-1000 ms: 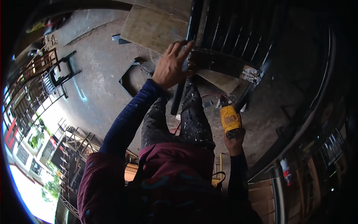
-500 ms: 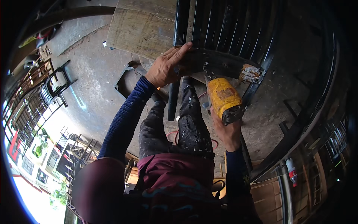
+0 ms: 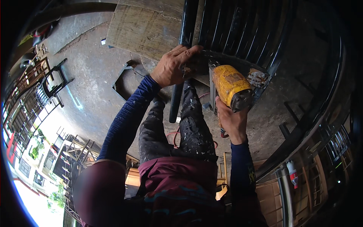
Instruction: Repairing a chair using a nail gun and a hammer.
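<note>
A yellow, worn nail gun (image 3: 230, 87) is in my right hand (image 3: 231, 119), its nose against the black crosspiece (image 3: 236, 61) of a slatted wooden piece (image 3: 227, 30). A pale, peeling patch (image 3: 257, 77) marks that piece's right corner, beside the tool. My left hand (image 3: 172, 66) is closed around the joint of the crosspiece and a long dark leg (image 3: 176, 108); its fingertips are partly hidden.
A plywood board (image 3: 140, 30) lies beyond my left hand. An angled metal frame (image 3: 119, 81) and a red hose (image 3: 177, 134) are on the concrete floor (image 3: 90, 56). Stacked chair frames (image 3: 51, 87) stand at the left. A bottle (image 3: 293, 174) is at the lower right.
My right hand has raised the nail gun from beside the leg up onto the crosspiece. My left hand has stayed at the joint, shifting slightly.
</note>
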Action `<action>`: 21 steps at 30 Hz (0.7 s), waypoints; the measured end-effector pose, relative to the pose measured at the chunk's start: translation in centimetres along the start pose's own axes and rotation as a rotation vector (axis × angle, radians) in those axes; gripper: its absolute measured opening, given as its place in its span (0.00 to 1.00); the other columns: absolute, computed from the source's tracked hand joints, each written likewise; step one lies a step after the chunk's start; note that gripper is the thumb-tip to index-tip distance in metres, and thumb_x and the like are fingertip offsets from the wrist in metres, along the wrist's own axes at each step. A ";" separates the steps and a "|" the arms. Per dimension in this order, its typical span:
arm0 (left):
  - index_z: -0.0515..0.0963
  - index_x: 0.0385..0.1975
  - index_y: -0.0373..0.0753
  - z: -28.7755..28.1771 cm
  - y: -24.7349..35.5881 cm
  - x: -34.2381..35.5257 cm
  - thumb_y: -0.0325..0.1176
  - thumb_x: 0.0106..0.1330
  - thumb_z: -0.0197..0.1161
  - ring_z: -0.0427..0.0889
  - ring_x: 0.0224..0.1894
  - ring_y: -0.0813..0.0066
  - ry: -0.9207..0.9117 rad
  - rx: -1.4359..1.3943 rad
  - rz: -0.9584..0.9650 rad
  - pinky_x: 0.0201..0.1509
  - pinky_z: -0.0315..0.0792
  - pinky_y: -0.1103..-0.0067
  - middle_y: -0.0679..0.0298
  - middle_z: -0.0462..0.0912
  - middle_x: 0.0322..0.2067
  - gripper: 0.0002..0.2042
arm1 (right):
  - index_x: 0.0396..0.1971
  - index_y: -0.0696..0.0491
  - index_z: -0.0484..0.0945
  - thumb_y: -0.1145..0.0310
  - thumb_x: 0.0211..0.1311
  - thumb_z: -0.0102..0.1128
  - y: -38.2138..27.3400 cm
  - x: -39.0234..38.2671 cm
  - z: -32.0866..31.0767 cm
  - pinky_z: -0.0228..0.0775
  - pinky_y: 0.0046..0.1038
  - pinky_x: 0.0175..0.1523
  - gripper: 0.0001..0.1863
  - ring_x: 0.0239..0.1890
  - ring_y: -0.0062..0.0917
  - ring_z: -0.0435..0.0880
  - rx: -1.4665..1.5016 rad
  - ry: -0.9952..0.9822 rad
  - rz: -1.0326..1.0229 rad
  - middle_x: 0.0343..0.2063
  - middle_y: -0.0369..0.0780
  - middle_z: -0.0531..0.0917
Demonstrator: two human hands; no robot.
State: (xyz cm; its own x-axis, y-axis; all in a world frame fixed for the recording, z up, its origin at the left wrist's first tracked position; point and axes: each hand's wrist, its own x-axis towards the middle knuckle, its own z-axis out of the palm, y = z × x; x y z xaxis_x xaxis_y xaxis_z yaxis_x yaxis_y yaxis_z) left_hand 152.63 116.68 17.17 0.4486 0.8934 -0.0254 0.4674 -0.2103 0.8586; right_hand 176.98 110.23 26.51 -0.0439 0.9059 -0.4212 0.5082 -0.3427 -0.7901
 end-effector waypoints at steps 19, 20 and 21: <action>0.62 0.66 0.34 -0.2 1.7 1.7 0.31 0.57 0.70 0.77 0.56 0.53 -0.176 0.354 0.145 0.57 0.78 0.67 0.49 0.75 0.57 0.36 | 0.45 0.56 0.68 0.74 0.60 0.65 1.3 0.0 -0.5 0.71 0.20 0.23 0.17 0.23 0.17 0.76 -0.022 -0.104 0.052 0.31 0.36 0.77; 0.63 0.66 0.34 -0.2 1.6 1.8 0.31 0.57 0.69 0.79 0.55 0.54 -0.174 0.347 0.161 0.56 0.79 0.67 0.49 0.76 0.56 0.35 | 0.40 0.57 0.73 0.74 0.56 0.67 1.0 0.0 -0.3 0.74 0.28 0.33 0.13 0.30 0.26 0.80 -0.025 -0.078 0.088 0.32 0.39 0.80; 0.63 0.66 0.34 -0.2 1.7 1.8 0.31 0.57 0.69 0.79 0.55 0.54 -0.177 0.344 0.161 0.56 0.79 0.67 0.49 0.76 0.56 0.35 | 0.34 0.58 0.79 0.74 0.52 0.68 0.7 0.1 -0.2 0.77 0.36 0.44 0.10 0.36 0.35 0.84 -0.028 -0.053 0.124 0.34 0.42 0.82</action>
State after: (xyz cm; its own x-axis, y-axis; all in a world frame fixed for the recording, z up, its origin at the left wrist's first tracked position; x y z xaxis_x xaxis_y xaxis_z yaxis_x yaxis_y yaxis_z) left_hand 154.08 118.07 18.64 0.6466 0.7626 -0.0177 0.5943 -0.4891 0.6384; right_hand 177.54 110.11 26.01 -0.0241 0.8424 -0.5384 0.5363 -0.4436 -0.7181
